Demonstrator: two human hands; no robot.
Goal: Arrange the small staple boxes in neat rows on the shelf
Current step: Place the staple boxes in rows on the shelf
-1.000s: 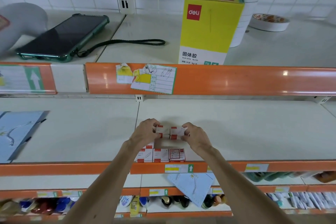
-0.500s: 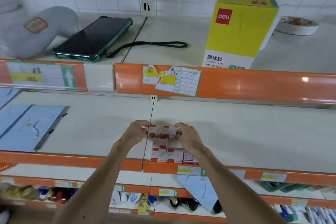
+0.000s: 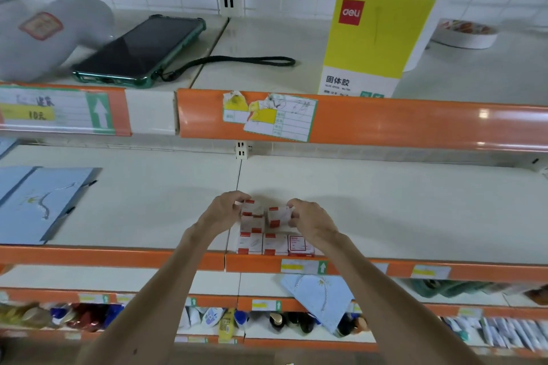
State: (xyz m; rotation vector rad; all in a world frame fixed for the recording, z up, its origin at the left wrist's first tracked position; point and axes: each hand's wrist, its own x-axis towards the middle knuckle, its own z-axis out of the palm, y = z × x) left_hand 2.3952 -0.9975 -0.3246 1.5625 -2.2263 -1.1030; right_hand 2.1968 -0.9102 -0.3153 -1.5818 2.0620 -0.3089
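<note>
Several small white-and-red staple boxes stand on the middle shelf near its orange front edge. A front row of three boxes lines the edge. Behind it my left hand pinches a staple box at the back left, which sits above another box. My right hand grips a second staple box, slightly tilted, just right of the first. Both hands face each other with the two boxes between them.
A blue folder lies at the shelf's left. On the upper shelf are a phone with a black strap, a grey cap, a yellow deli glue box and a tape roll. Bottles and another folder fill lower shelves.
The view has shifted so the shelves sit further right and lower. The two held boxes have drawn slightly apart, and the right one is tilted.
</note>
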